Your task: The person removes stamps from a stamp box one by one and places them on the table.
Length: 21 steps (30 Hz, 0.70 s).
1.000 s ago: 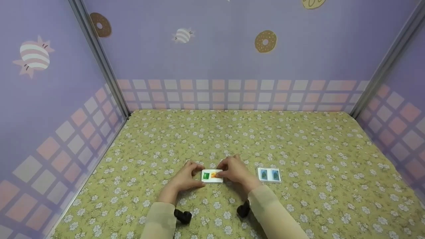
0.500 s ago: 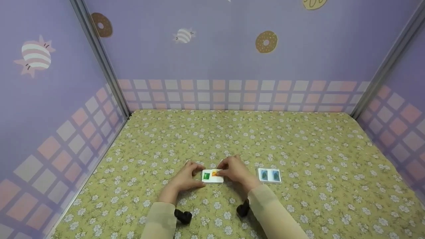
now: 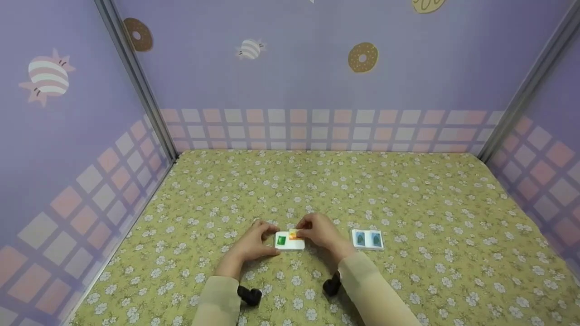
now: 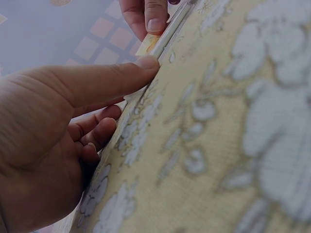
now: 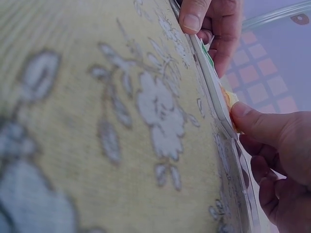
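A flat white rectangular board lies on the flowered cloth, with a green picture on its left half. My left hand holds the board's left end, thumb on the near edge and fingers at the far edge. My right hand pinches a small yellow-orange picture piece at the board's right half. That piece sticks out past the far edge of the board. In the right wrist view the right thumb lies against the orange piece; the fingers behind it are partly hidden.
To the right lies a second white board with two blue pictures side by side. Flowered cloth covers the table. Purple panels stand at the back and sides. A black strap piece sits at the left wrist.
The orange piece has slid away from me across the board, so its far end now passes the board's edge. My right fingers shifted slightly with it; the left hand stayed put.
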Tool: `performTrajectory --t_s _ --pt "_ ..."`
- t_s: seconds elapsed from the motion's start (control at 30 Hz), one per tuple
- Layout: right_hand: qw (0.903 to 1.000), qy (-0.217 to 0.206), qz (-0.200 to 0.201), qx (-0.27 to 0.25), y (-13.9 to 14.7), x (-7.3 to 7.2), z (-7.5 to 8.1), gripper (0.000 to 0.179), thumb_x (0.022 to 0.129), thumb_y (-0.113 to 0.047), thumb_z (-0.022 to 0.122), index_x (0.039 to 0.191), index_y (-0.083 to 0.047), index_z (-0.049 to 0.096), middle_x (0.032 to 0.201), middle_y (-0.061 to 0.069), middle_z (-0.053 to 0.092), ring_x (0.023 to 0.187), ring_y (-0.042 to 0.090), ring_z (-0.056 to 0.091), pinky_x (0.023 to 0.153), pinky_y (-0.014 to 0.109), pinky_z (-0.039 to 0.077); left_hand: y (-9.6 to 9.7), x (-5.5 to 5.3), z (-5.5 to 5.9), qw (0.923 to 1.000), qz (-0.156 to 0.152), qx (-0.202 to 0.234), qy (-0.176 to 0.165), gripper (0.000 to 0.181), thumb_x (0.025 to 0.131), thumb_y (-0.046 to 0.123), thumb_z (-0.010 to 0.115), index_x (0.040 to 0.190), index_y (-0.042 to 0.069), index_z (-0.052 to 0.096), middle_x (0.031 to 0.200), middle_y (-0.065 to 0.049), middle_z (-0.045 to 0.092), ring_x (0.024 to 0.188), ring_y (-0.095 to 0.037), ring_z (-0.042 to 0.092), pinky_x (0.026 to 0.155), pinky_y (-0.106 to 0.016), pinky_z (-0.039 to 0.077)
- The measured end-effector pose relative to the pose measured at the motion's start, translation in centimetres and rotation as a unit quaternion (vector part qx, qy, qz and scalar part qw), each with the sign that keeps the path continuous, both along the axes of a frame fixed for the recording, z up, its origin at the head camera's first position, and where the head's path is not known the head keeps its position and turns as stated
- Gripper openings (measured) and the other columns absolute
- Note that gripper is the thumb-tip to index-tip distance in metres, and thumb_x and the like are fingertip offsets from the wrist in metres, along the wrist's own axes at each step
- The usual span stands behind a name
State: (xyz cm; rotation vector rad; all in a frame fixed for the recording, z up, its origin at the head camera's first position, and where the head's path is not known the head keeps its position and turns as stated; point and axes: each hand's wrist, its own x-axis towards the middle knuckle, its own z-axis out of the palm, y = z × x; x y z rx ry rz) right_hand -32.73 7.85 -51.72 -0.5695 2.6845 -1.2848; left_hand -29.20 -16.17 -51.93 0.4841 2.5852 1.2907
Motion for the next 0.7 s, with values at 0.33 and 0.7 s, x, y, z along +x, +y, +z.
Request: performTrajectory --t_s 0.33,0.7 --pt "1.0000 -0.006 -0.005 0.005 0.3 -0.4 0.6 0.010 0.098 -0.009 0.069 0.097 -0.012 0.079 0.100 0.007 0.075 0.088 0.017 0.068 0.079 0.037 0.056 0.0 0.0 0.1 1.0000 0.002 -0.004 0.000 0.060 0.083 0.018 0.086 0.136 0.007 0.062 0.128 -0.011 0.052 0.116 -0.031 0.052 0.102 -0.055 0.046" --pt "0.9996 -0.016 -0.017 0.018 0.8 -1.4 2.1 0.011 0.099 -0.009 0.067 0.097 -0.009 0.078 0.097 0.008 0.074 0.083 0.014 0.066 0.076 0.033 0.054 0.0 -0.1 0.1 1.0000 0.002 -0.005 0.008 0.059 0.082 0.018 0.087 0.135 0.007 0.063 0.125 -0.011 0.053 0.111 -0.028 0.051 0.097 -0.051 0.046"
